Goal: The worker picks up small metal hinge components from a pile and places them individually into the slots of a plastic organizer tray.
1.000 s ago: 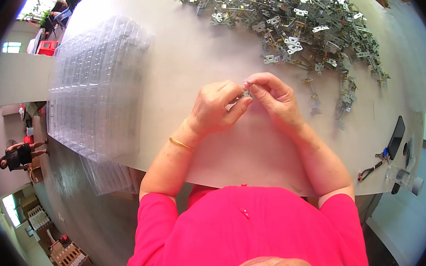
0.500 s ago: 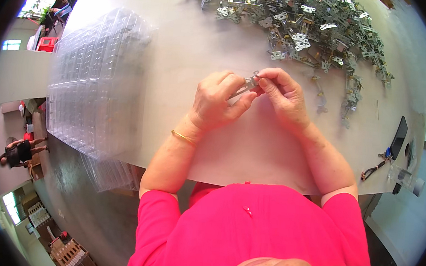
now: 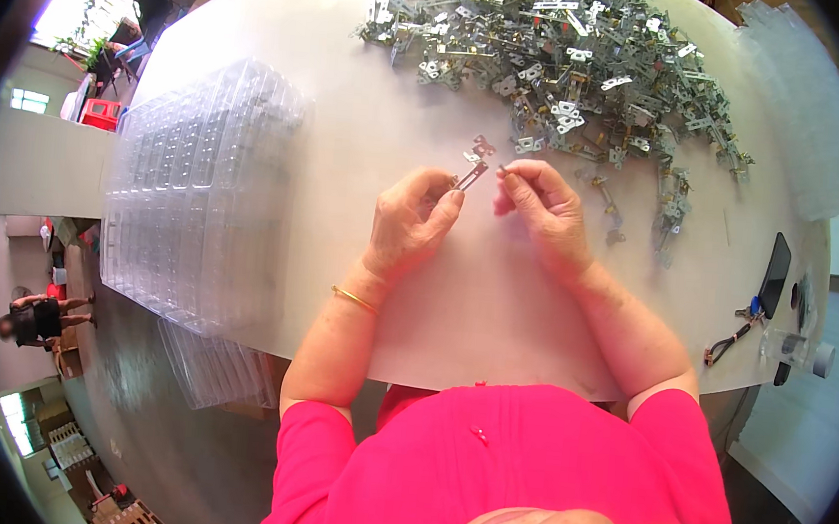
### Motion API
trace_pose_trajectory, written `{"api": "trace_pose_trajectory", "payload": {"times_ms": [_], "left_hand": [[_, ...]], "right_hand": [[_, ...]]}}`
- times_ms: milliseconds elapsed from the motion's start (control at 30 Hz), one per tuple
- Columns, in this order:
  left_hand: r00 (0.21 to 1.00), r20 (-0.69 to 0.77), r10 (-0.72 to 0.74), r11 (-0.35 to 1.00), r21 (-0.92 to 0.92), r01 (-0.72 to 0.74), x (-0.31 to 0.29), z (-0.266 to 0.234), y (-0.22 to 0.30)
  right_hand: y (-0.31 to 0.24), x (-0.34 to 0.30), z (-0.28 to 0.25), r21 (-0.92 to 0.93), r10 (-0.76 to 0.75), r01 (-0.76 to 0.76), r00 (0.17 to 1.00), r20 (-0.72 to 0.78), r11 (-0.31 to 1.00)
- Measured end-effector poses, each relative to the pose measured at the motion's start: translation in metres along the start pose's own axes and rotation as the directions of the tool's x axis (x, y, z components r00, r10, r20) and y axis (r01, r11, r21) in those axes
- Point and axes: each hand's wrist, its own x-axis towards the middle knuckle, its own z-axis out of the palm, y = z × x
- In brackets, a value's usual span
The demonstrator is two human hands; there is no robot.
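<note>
The left hand (image 3: 413, 220) grips a narrow silver metal bracket with a long slot (image 3: 471, 176) between thumb and fingers, holding it above the pale, smooth-topped table (image 3: 350, 138), on the near side of the heaped tangle of silver and brass-coloured metal parts (image 3: 563, 66). The bracket's long axis runs slantwise, its near end hidden in the fingers and its free end pointing away from the person and to the right; small holed plates show around that free end. The right hand (image 3: 553, 216) is just beside it, apart from the metal, thumb and forefinger brought together; whether something tiny sits between them I cannot tell. Half a second ago the right fingertips were on the bracket's far end; now a gap separates them, and the bracket stands out more fully from the left fingers, at a steeper slant
</note>
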Motion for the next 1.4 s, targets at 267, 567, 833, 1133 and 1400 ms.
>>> {"api": "trace_pose_trajectory", "payload": {"times_ms": [267,567,833,1133,1400], "left_hand": [[0.994,-0.076,0.075,0.997,0.008,-0.075,-0.001,0.009,-0.002],[0.987,-0.052,0.150,0.987,0.071,-0.146,-0.002,0.009,-0.006],[0.979,-0.041,0.199,0.974,0.117,-0.193,-0.001,0.011,-0.009],[0.966,-0.063,0.250,0.965,0.104,-0.242,0.000,0.011,-0.009],[0.986,-0.151,0.070,0.988,0.144,-0.048,0.001,0.007,-0.004]], "right_hand": [[-0.012,-0.008,0.012,-0.278,0.062,-0.054,0.998,0.019,0.959],[-0.013,-0.006,0.014,-0.294,0.091,-0.085,0.996,0.008,0.952],[-0.005,-0.008,0.010,-0.390,-0.035,0.070,0.995,0.096,0.918],[-0.006,-0.008,0.010,-0.396,-0.039,0.079,0.993,0.109,0.915],[-0.013,-0.008,0.012,-0.361,0.073,-0.049,0.996,0.053,0.931]]}}
